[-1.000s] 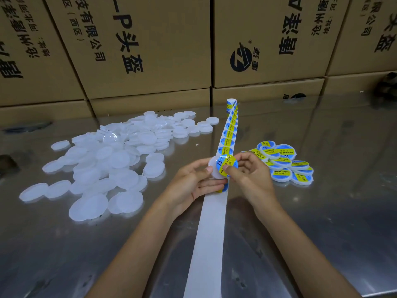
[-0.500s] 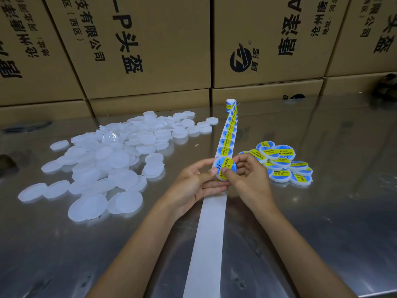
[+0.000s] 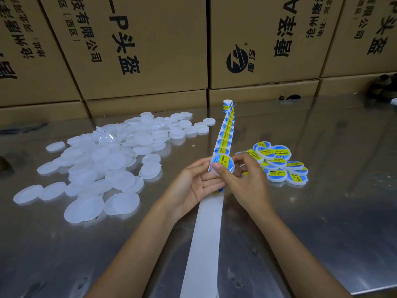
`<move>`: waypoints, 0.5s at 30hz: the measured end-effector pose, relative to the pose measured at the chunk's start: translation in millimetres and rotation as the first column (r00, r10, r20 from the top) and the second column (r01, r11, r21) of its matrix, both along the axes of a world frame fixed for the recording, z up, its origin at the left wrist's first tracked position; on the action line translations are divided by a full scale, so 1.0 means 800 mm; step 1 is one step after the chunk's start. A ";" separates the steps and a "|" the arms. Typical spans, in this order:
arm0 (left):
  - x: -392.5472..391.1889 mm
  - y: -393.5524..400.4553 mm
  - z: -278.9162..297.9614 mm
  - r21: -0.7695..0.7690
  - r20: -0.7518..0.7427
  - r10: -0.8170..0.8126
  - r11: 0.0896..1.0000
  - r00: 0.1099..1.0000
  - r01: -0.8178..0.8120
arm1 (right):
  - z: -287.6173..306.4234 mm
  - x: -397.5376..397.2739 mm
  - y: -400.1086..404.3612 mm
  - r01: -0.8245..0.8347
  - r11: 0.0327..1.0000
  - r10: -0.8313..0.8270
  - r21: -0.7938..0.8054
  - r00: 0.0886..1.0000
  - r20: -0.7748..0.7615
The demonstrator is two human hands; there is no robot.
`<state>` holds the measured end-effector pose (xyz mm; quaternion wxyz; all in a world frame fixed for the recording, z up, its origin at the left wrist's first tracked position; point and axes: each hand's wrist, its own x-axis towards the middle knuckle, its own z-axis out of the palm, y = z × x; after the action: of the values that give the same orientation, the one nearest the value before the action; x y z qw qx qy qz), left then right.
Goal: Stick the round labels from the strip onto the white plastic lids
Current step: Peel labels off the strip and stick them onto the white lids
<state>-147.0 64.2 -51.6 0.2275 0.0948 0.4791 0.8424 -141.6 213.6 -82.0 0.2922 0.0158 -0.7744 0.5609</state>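
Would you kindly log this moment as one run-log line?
step: pressing label onto lid | left hand: supports lid | right hand: thumb on label | labelled pile: right | blank lids: left

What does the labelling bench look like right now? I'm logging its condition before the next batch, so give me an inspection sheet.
Surface: shiny metal table, reflective, some smudges.
Job's things: label strip running away from the person; bare backing trailing toward them; unlabelled lids heaped on the left; labelled lids piled on the right; one lid in hand, label on it.
Clutter: dark object at far right, unclear.
Grippers: left hand supports the lid; right hand pinches it.
Cables: nothing seen.
Surroundings: printed cardboard boxes stacked behind.
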 end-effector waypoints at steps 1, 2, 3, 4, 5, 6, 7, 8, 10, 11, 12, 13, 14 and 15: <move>0.001 0.000 0.001 0.000 0.008 -0.008 1.000 1.000 0.008 | 0.001 0.001 0.001 0.004 1.000 -0.004 -0.003 1.000 -0.024; 0.001 0.000 0.002 -0.002 0.013 -0.011 1.000 1.000 0.011 | 0.002 0.002 0.001 0.014 1.000 -0.014 -0.004 0.999 -0.048; 0.002 0.001 0.002 -0.009 0.013 -0.012 1.000 1.000 0.012 | 0.003 0.002 0.002 0.027 1.000 -0.028 -0.011 0.997 -0.066; 0.002 0.001 0.002 -0.022 0.007 -0.010 1.000 1.000 0.010 | 0.003 0.001 0.004 0.039 0.999 -0.040 -0.019 0.996 -0.076; 0.002 0.001 0.001 -0.041 -0.002 -0.006 0.999 1.000 0.006 | 0.003 0.000 0.005 0.048 0.998 -0.050 -0.027 0.995 -0.080; 0.002 0.002 0.000 -0.067 -0.015 -0.002 0.998 1.000 0.001 | 0.003 -0.001 0.006 0.051 0.998 -0.054 -0.033 0.995 -0.080; 0.002 0.002 -0.001 -0.099 -0.030 0.000 0.995 1.000 -0.003 | 0.002 -0.001 0.007 0.049 0.998 -0.052 -0.037 0.996 -0.077; 0.002 0.002 -0.002 -0.139 -0.052 0.003 0.990 0.999 -0.010 | 0.001 -0.002 0.008 0.041 0.998 -0.044 -0.037 0.996 -0.077; 0.001 0.000 -0.004 -0.218 -0.116 0.010 0.975 0.993 -0.036 | 0.000 -0.002 0.007 0.020 0.999 -0.022 -0.031 0.997 -0.080; 0.001 -0.001 -0.005 -0.245 -0.152 0.007 0.969 0.988 -0.045 | 0.000 -0.001 0.006 0.005 1.000 -0.007 -0.029 0.997 -0.076; 0.001 -0.002 -0.006 -0.262 -0.185 0.000 0.964 0.983 -0.049 | -0.001 -0.001 0.005 -0.012 1.000 0.010 -0.028 0.998 -0.066; 0.001 -0.002 -0.007 -0.272 -0.214 -0.001 0.961 0.977 -0.058 | -0.001 -0.001 0.005 -0.026 0.999 0.025 -0.026 0.998 -0.053; 0.001 -0.002 -0.007 -0.277 -0.241 0.018 0.957 0.970 -0.086 | -0.001 -0.001 0.005 -0.037 0.999 0.036 -0.026 0.999 -0.040; 0.000 -0.002 -0.007 -0.277 -0.266 0.060 0.951 0.962 -0.136 | 0.000 0.000 0.005 -0.055 0.998 0.054 -0.028 0.998 -0.026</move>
<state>-146.6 62.8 -56.9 0.1332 0.1431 0.6276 0.7536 -141.4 217.6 -81.6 0.2869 0.0397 -0.7618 0.5795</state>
